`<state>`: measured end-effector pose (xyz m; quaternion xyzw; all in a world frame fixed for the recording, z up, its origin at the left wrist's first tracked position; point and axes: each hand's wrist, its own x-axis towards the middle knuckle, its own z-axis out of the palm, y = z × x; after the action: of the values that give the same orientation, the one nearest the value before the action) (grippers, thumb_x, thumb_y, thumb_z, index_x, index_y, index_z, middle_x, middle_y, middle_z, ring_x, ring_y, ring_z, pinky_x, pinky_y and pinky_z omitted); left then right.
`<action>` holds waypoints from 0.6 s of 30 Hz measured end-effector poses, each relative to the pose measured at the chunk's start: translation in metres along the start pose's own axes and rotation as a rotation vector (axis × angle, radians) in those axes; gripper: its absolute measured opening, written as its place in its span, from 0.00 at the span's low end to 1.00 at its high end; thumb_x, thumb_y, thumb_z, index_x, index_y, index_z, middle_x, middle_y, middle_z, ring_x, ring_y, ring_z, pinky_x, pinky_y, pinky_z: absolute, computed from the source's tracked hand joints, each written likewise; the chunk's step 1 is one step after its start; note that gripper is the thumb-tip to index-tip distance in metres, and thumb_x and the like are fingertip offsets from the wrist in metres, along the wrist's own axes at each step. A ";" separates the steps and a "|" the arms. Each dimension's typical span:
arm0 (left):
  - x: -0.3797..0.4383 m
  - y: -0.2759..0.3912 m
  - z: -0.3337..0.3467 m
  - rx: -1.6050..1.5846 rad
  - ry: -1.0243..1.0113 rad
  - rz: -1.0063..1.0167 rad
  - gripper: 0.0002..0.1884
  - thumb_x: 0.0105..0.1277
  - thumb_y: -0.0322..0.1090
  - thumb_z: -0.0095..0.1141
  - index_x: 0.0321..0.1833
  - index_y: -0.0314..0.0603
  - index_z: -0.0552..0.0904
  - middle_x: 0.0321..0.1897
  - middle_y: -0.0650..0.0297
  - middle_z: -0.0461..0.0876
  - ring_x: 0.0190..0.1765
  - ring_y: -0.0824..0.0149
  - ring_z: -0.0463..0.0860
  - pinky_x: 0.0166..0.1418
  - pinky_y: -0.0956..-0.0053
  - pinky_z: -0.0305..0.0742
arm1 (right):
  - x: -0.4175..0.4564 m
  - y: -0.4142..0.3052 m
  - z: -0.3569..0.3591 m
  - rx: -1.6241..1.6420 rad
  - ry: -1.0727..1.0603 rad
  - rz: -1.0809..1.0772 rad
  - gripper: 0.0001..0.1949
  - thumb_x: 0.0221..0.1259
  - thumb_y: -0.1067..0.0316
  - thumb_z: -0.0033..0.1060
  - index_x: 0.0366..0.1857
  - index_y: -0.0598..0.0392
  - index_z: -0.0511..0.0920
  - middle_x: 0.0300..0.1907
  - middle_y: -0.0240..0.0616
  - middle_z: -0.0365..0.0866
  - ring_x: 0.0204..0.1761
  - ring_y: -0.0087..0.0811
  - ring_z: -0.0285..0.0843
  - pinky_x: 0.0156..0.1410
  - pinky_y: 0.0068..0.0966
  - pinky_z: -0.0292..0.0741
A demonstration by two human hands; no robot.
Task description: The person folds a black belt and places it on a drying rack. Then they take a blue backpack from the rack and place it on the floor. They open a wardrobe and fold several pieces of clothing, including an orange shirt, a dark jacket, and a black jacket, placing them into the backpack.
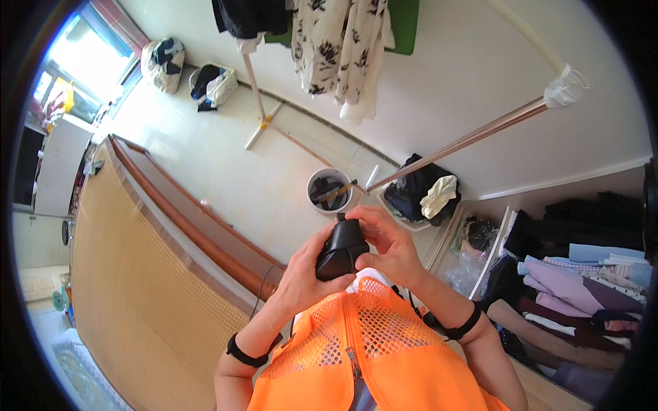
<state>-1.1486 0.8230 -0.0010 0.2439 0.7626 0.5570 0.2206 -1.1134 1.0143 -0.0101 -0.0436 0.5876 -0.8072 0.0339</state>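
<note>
In front of my chest I hold a compact black object (339, 250) with a smooth, leather-like surface and a small tab at its top. What it is exactly, I cannot tell. My left hand (303, 275) cups its left side and underside, the thumb lying along its lower edge. From the right, my right hand (389, 247) grips it, with the thumb on its lower right and the fingers curled around the top. Both palms hide part of it. An orange mesh vest (354, 329) with a front zip lies just below my hands.
A bed with a woven mat (164, 257) stands left. Ahead are a white bucket (314, 204) and a clothes rack (462, 136) with hanging garments (342, 51). A basket (225, 91) of clothes stands far back. Folded clothes (560, 287) fill the wardrobe at right, near a clothes-filled bin (386, 205).
</note>
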 end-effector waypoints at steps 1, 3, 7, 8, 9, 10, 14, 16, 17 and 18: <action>0.004 -0.004 0.001 0.006 0.042 0.009 0.43 0.49 0.39 0.71 0.69 0.36 0.65 0.57 0.47 0.76 0.59 0.50 0.77 0.62 0.63 0.72 | 0.004 0.000 0.000 0.007 0.037 0.001 0.32 0.46 0.76 0.75 0.60 0.56 0.72 0.60 0.33 0.67 0.62 0.30 0.71 0.70 0.30 0.69; 0.014 -0.009 0.003 -0.030 0.093 -0.008 0.40 0.50 0.39 0.71 0.67 0.37 0.68 0.52 0.48 0.80 0.55 0.54 0.81 0.58 0.66 0.75 | 0.015 0.002 -0.002 0.020 0.105 0.000 0.31 0.47 0.75 0.74 0.60 0.57 0.72 0.57 0.32 0.69 0.60 0.29 0.73 0.69 0.29 0.70; 0.023 -0.014 -0.003 -0.050 0.076 0.036 0.40 0.50 0.39 0.72 0.66 0.37 0.69 0.48 0.49 0.82 0.53 0.58 0.83 0.57 0.67 0.76 | 0.023 -0.009 -0.008 0.192 0.084 0.242 0.28 0.49 0.77 0.73 0.57 0.54 0.74 0.48 0.30 0.78 0.53 0.24 0.76 0.61 0.25 0.72; 0.024 -0.009 -0.006 -0.032 0.063 0.077 0.40 0.50 0.39 0.72 0.66 0.37 0.69 0.48 0.49 0.81 0.53 0.56 0.83 0.57 0.66 0.76 | 0.022 -0.011 -0.010 0.155 0.074 0.218 0.27 0.48 0.78 0.73 0.56 0.54 0.74 0.50 0.30 0.77 0.53 0.24 0.75 0.61 0.24 0.72; 0.024 -0.006 -0.009 -0.008 0.051 0.109 0.40 0.50 0.39 0.72 0.66 0.38 0.69 0.49 0.49 0.81 0.53 0.54 0.83 0.57 0.66 0.76 | 0.023 -0.012 -0.010 0.123 0.063 0.204 0.27 0.46 0.79 0.74 0.54 0.54 0.74 0.50 0.30 0.76 0.54 0.25 0.75 0.62 0.24 0.72; 0.022 -0.003 -0.010 -0.004 0.049 0.135 0.40 0.50 0.39 0.72 0.66 0.38 0.69 0.50 0.49 0.81 0.53 0.52 0.83 0.56 0.65 0.77 | 0.022 -0.009 -0.010 0.067 0.062 0.157 0.26 0.45 0.80 0.74 0.52 0.54 0.74 0.50 0.30 0.76 0.55 0.25 0.75 0.62 0.25 0.72; 0.028 0.010 -0.018 0.058 0.043 0.194 0.40 0.50 0.39 0.72 0.67 0.39 0.69 0.58 0.49 0.77 0.59 0.50 0.79 0.62 0.63 0.73 | 0.027 -0.010 -0.011 -0.051 0.070 -0.026 0.24 0.42 0.81 0.75 0.46 0.55 0.75 0.51 0.32 0.73 0.58 0.27 0.73 0.65 0.28 0.73; 0.037 0.006 -0.020 0.052 0.063 0.238 0.40 0.49 0.39 0.73 0.66 0.39 0.69 0.63 0.51 0.74 0.64 0.51 0.75 0.67 0.62 0.69 | 0.032 -0.010 -0.010 -0.127 0.081 -0.109 0.25 0.41 0.82 0.76 0.47 0.56 0.76 0.53 0.34 0.71 0.60 0.28 0.71 0.66 0.29 0.73; 0.038 0.008 -0.024 0.047 0.066 0.253 0.40 0.48 0.39 0.73 0.66 0.39 0.70 0.62 0.51 0.74 0.64 0.50 0.75 0.66 0.62 0.70 | 0.036 -0.013 -0.010 -0.141 0.051 -0.153 0.25 0.43 0.80 0.75 0.48 0.56 0.76 0.54 0.34 0.70 0.61 0.28 0.71 0.65 0.28 0.73; 0.038 0.012 -0.028 0.038 0.064 0.261 0.40 0.48 0.38 0.73 0.66 0.39 0.70 0.62 0.51 0.74 0.64 0.50 0.75 0.66 0.62 0.70 | 0.037 -0.017 -0.010 -0.152 0.026 -0.187 0.24 0.45 0.79 0.75 0.49 0.55 0.76 0.54 0.34 0.70 0.61 0.28 0.70 0.64 0.28 0.74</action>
<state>-1.1942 0.8288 0.0159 0.3271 0.7414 0.5741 0.1172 -1.1511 1.0249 0.0040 -0.0905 0.6408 -0.7605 -0.0525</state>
